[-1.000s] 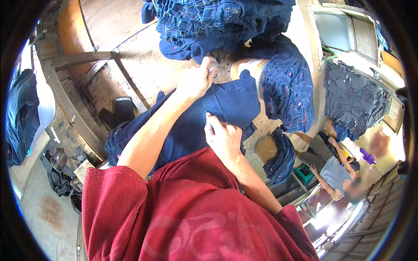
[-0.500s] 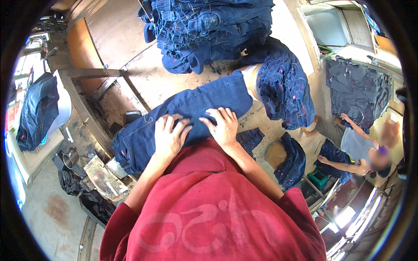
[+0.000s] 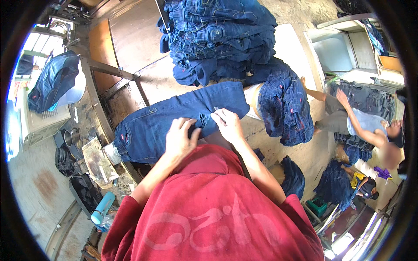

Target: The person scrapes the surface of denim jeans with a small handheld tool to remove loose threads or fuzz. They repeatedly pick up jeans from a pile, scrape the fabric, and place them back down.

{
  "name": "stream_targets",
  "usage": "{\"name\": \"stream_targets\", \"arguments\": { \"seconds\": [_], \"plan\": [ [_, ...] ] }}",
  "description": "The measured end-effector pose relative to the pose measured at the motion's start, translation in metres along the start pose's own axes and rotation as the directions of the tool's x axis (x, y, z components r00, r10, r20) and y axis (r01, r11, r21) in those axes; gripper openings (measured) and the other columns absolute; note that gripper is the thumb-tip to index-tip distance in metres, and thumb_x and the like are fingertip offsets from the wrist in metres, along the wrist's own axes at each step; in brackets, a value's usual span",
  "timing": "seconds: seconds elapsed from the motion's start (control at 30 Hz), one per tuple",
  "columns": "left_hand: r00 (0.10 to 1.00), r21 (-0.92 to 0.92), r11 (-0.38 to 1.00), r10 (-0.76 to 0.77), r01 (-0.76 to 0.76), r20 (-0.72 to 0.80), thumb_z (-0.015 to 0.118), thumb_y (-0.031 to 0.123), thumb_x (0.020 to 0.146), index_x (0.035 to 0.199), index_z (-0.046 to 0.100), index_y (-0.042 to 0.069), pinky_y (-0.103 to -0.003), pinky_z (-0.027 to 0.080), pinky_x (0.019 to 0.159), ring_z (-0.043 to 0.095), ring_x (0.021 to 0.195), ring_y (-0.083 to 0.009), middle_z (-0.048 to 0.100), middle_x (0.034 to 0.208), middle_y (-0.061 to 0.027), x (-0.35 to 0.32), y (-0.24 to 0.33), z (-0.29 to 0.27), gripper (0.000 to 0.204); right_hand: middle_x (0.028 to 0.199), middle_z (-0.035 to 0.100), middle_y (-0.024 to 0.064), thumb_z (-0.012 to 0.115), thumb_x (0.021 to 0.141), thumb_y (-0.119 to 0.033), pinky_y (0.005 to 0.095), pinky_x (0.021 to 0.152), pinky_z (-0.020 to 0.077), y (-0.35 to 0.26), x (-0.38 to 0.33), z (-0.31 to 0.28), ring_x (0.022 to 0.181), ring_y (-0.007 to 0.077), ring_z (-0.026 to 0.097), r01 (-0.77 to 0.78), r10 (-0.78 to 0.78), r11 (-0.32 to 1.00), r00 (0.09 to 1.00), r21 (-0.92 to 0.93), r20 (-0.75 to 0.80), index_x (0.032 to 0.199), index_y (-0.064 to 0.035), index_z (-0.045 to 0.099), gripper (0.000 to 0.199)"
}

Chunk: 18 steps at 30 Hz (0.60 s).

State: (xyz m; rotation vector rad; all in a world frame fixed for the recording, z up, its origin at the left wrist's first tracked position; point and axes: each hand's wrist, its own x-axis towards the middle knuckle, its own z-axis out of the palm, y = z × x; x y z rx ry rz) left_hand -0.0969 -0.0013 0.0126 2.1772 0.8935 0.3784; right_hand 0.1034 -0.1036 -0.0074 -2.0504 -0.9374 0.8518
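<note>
A pair of dark blue jeans (image 3: 152, 115) lies lengthwise across a narrow support in front of me, its waist end to the left. My left hand (image 3: 180, 137) rests on the near side of the cloth, fingers bent and thumb apart. At the near edge my right hand (image 3: 229, 126) pinches some of the denim between thumb and fingers. Between the two hands the fabric is bunched into a small dark fold. The underside of the jeans is hidden.
A tall stack of folded jeans (image 3: 222, 35) stands beyond the work. More jeans (image 3: 285, 104) drape over a rounded support at its right. A metal frame (image 3: 109, 68) is at the left, near a turquoise bottle (image 3: 103, 206). Two other people, one in a grey top (image 3: 363, 124), are at the right.
Both hands were flat on the denim; now the right pinches its near edge and a fold shows between them. The view has shifted, and a co-worker at the right has moved.
</note>
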Motion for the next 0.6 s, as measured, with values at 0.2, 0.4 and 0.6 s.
{"name": "stream_targets", "arguments": {
  "seconds": [0.2,0.4,0.6],
  "plan": [
    [0.701,-0.673,0.328,-0.586,0.663,0.405,0.086,0.020,0.095,0.129,0.069,-0.008,-0.027,0.055,0.072,0.070,0.081,-0.0104,0.080,0.102,-0.0073,0.026,0.044,0.022,0.047,0.081,0.072,0.0105,0.076,0.105,-0.023,0.0333,0.069,0.0510,-0.004,-0.003,0.000,0.072,0.0132,0.062,-0.085,0.077,0.966,0.996,0.243,0.041,0.103,0.0001,0.077,0.023],
    [0.712,-0.657,0.403,-0.633,0.638,0.303,0.075,0.019,0.105,0.105,0.076,0.001,-0.028,0.050,0.071,0.063,0.078,-0.0084,0.074,0.087,-0.0002,0.018,0.037,0.035,0.018,0.082,0.073,0.0098,0.076,0.105,-0.023,0.0336,0.069,0.0521,0.006,-0.006,0.002,0.072,0.0131,0.064,0.003,-0.015,0.979,0.998,0.202,0.057,0.101,0.0003,0.076,0.023],
    [0.718,-0.652,0.454,-0.666,0.607,0.205,0.071,0.028,0.107,0.108,0.075,0.004,-0.027,0.046,0.078,0.059,0.085,-0.0094,0.072,0.091,-0.0008,-0.007,0.025,0.049,0.025,0.086,0.077,0.0121,0.077,0.104,-0.027,0.0333,0.066,0.0516,0.003,-0.008,0.003,0.069,0.0143,0.065,-0.047,0.036,0.993,0.994,0.104,0.105,0.101,-0.0008,0.075,0.027]
  ]
}}
